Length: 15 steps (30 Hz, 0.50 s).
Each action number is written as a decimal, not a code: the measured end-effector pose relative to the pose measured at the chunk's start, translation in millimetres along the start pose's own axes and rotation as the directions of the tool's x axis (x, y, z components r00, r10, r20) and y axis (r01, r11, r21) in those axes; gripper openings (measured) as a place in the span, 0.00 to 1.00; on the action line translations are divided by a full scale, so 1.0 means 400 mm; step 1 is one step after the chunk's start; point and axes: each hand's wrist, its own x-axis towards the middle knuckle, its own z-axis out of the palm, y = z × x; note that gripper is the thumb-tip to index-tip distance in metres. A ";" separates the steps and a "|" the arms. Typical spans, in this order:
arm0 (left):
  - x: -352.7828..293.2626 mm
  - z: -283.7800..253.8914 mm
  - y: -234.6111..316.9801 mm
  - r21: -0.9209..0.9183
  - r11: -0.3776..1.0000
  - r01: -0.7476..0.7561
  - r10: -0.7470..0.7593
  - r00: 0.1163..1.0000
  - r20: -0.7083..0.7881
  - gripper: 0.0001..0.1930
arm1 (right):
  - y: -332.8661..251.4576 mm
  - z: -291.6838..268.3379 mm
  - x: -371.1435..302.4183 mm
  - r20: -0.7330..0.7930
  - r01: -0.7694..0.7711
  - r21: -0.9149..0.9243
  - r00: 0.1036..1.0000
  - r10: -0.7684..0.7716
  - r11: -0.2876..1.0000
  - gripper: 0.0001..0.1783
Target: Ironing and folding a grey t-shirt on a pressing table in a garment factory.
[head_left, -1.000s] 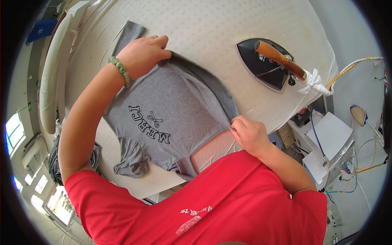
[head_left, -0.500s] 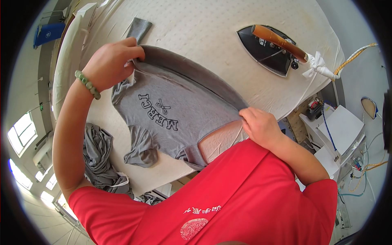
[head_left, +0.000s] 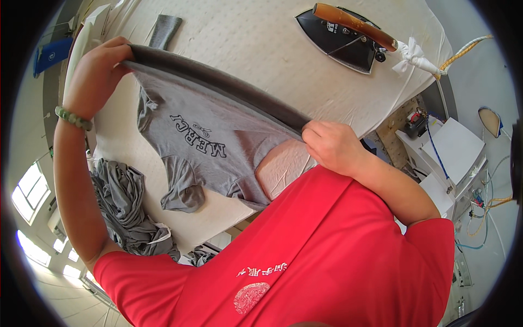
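Observation:
A grey shirt (head_left: 218, 122) with dark-outlined lettering and a small bow motif is stretched between my two hands over the pale padded table. My left hand (head_left: 101, 71), with a green bead bracelet at the wrist, grips one end of its far edge. At the other end of that edge, close to my body, my right hand (head_left: 333, 144) is closed on the cloth. The edge between them is pulled taut and raised. The shirt's lower part, with a short sleeve (head_left: 182, 188), hangs or lies toward me. Both sets of fingertips are partly hidden.
A black iron (head_left: 338, 41) with a wooden handle and a cloth-wrapped cord rests at the far right of the padded table (head_left: 234, 27). A grey cloth strip (head_left: 164, 31) lies beyond my left hand. Crumpled grey garments (head_left: 122, 207) are heaped at the table's left edge.
My left hand has moved out to the left and farther away, drawing the shirt's edge straighter and up. My right hand has shifted slightly left and away with its end.

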 end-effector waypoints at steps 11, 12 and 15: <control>0.116 0.060 -0.041 -0.285 0.957 0.056 -0.096 0.987 -0.130 0.10 | -0.069 -0.120 0.007 -0.066 -0.260 0.228 0.957 0.282 0.938 0.12; 0.106 0.067 -0.047 -0.287 0.956 0.054 -0.098 0.985 -0.141 0.12 | -0.081 -0.123 0.008 -0.071 -0.247 0.245 0.960 0.272 0.938 0.12; 0.201 0.201 -0.152 -0.359 0.933 0.008 -0.063 0.988 -0.143 0.12 | -0.001 -0.083 0.013 0.037 -0.465 0.243 0.881 0.471 0.851 0.13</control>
